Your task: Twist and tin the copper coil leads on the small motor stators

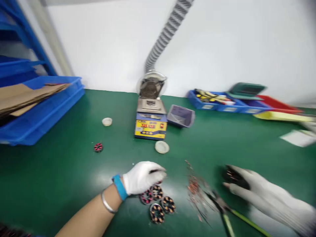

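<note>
- On the near tabletop (74,171), just left of middle, the left hand (143,177) sits over the far edge of a cluster of wound stators (158,202). Its grip is curled downward, touching them; I cannot tell whether it pinches one.
- Well apart to the right, the blurred right hand (259,194) appears to have its grip closed round a dark stator (231,175) at the fingertips.
- Copper wire scraps (194,186) lie between the hands, and green-handled cutters (225,219) lie beside the right hand, handles pointing near-right.
- The cluster lies nearest the left hand.
</note>
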Demonstrator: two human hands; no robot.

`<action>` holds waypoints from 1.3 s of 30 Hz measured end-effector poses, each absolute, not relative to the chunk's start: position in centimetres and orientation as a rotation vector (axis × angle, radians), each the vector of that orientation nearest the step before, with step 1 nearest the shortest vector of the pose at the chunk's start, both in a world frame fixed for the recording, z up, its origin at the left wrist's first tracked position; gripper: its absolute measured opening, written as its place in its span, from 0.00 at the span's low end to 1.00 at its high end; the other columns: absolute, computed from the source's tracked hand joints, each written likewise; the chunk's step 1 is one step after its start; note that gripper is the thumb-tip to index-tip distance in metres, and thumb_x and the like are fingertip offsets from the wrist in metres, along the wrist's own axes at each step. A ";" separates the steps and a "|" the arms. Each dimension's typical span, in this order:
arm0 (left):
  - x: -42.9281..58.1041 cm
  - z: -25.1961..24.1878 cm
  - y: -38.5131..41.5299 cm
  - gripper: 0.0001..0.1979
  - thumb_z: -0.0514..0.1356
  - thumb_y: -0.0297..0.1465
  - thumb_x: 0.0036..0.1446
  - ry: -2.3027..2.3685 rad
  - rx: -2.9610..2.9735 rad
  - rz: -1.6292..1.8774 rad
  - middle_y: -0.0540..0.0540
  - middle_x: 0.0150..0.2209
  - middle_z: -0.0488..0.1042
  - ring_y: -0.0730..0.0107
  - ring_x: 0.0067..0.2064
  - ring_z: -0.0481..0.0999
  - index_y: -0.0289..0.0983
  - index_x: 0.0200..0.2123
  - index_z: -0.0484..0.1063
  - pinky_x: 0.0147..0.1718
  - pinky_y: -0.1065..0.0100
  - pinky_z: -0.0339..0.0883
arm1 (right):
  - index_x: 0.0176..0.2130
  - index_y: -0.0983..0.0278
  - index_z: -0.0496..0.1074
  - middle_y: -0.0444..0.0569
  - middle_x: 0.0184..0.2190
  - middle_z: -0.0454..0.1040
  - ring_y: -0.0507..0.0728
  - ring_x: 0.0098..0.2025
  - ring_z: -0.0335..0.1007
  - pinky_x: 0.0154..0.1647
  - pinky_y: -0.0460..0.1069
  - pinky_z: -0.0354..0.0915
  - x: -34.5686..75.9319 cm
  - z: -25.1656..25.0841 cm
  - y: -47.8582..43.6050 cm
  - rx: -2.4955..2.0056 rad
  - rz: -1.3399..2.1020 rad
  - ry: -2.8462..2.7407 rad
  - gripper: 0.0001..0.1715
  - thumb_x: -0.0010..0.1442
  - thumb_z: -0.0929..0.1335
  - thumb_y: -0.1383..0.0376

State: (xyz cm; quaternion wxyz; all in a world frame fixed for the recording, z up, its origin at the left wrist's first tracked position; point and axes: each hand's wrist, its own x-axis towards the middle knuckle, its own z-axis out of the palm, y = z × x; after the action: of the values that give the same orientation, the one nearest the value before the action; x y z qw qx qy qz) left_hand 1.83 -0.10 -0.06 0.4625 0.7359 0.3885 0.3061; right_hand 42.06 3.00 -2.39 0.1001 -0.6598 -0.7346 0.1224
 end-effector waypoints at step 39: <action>1.7 -0.3 0.4 0.12 0.64 0.28 0.48 1.334 1.284 1.324 0.48 0.34 0.76 0.69 0.38 0.76 0.36 0.38 0.68 0.41 0.68 0.70 | 0.56 0.67 0.66 0.55 0.53 0.72 0.61 0.53 0.70 0.57 0.58 0.66 18.2 3.0 3.6 -1.134 1.392 -1.916 0.37 0.46 0.72 0.67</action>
State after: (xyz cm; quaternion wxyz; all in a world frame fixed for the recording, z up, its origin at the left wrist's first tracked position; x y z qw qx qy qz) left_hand 1.66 0.37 -0.28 0.4195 0.5122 0.5319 0.5280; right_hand 18.16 3.59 2.96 0.2550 -0.4175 -0.7056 0.5127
